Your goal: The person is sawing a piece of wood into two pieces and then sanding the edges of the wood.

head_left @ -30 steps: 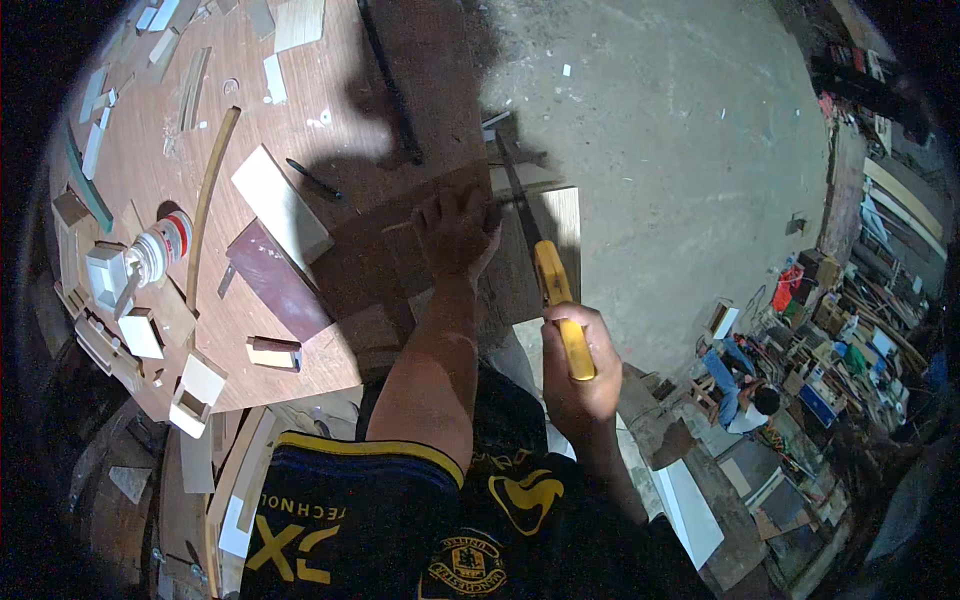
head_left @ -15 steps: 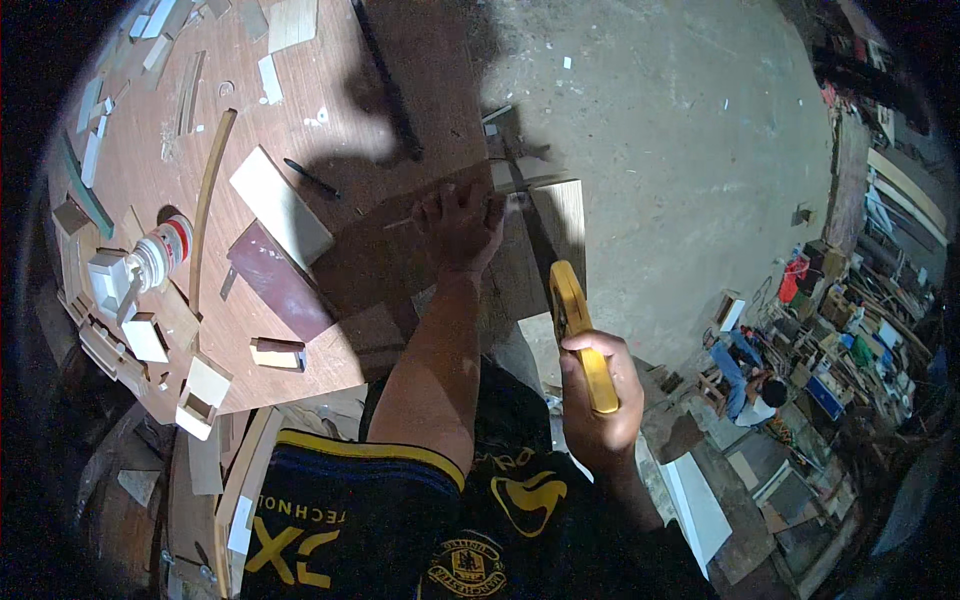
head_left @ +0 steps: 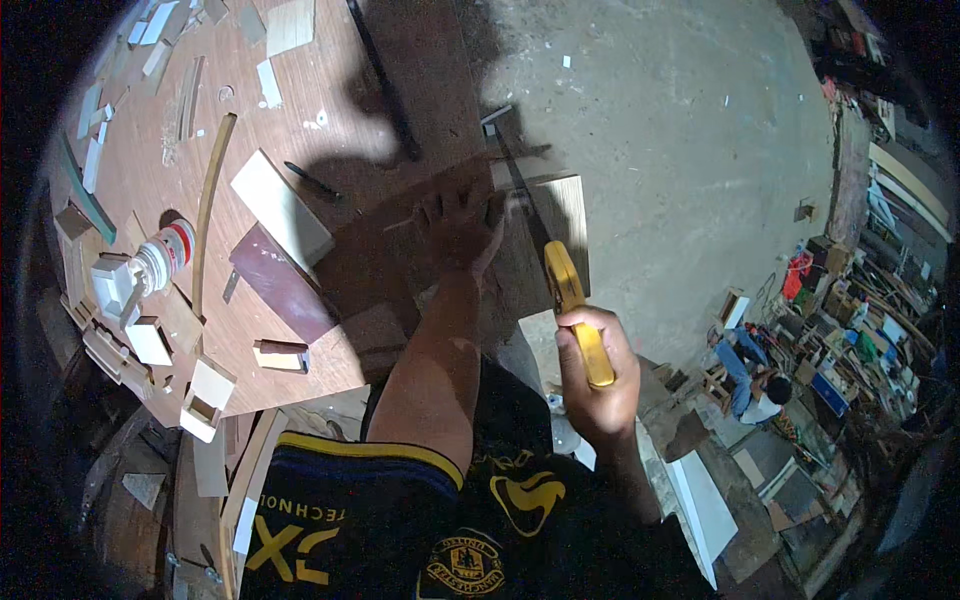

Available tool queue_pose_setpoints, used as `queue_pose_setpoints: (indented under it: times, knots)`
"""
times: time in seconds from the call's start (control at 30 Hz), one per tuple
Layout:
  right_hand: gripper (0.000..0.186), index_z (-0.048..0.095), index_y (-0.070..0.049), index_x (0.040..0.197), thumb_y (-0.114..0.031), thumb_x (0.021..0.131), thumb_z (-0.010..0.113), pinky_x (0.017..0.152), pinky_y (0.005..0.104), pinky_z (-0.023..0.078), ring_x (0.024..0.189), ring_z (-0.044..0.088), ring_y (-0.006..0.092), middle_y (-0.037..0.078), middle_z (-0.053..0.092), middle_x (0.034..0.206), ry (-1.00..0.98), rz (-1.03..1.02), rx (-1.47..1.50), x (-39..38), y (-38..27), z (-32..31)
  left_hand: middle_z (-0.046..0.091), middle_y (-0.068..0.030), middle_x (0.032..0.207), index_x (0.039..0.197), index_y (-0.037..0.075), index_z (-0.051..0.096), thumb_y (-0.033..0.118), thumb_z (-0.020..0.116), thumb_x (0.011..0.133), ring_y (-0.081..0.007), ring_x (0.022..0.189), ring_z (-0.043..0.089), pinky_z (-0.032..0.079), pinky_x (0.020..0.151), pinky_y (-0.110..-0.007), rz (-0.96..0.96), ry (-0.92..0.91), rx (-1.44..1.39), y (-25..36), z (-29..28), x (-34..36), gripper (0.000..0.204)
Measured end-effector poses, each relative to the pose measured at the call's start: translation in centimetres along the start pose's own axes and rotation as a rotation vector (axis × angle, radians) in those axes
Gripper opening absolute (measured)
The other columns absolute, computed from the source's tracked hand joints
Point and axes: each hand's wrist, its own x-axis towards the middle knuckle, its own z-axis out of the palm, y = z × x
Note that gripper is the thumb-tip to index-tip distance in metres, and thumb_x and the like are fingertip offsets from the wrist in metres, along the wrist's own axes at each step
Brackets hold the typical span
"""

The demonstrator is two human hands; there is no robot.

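Observation:
My right hand [head_left: 603,375] is wrapped round the yellow handle of a handsaw [head_left: 566,270]. Its narrow dark blade runs away from me across a wooden board [head_left: 570,215] that juts past the right edge of the table [head_left: 330,395]. A strip of the board shows to the right of the blade. In deep shadow, my left hand [head_left: 462,228] lies palm down near that edge, fingers spread, pressing on the wood left of the blade. The board's extent under the hand is hard to make out. A pale plank [head_left: 280,205] and a dark red panel [head_left: 280,280] lie farther left.
On the table are a curved wooden strip [head_left: 212,200], a black pen-like tool [head_left: 312,180], a white jar with a red band [head_left: 172,245] and several offcuts. A seated person [head_left: 755,390] is at the lower right, beside piled wood scraps. Concrete floor [head_left: 680,180] lies beyond the table.
My right hand and the handsaw have moved a little away from me, the blade sliding forward along the board. My left hand stays nearly where it was.

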Motion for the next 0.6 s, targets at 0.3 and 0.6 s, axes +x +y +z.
queue_pose_setpoints:
  times: [0.3,0.6]
  knots:
    - [0.020,0.062,-0.008,0.110,0.001,0.092,0.065,0.069,0.0206,0.044,0.077,0.055,0.0056,0.001,0.062,0.087,-0.043,0.040,0.025,-0.9,-1.9,-1.6,0.060,-0.0128,0.107,0.106,0.022,0.069,0.045,0.069,0.083,-0.0359,0.100,0.055,0.040,0.088,-0.055,0.009,0.060,-0.011,0.8,-2.1,1.1,0.032]
    - [0.024,0.063,-0.009,0.112,0.003,0.091,0.065,0.074,0.0223,0.047,0.083,0.059,0.0081,-0.001,0.064,0.092,-0.027,0.027,0.048,0.8,0.7,0.1,0.061,-0.0131,0.106,0.103,0.022,0.070,0.047,0.065,0.086,-0.0343,0.100,0.056,0.041,0.089,-0.056,0.119,0.038,-0.042,-1.6,4.6,-1.2,0.031]
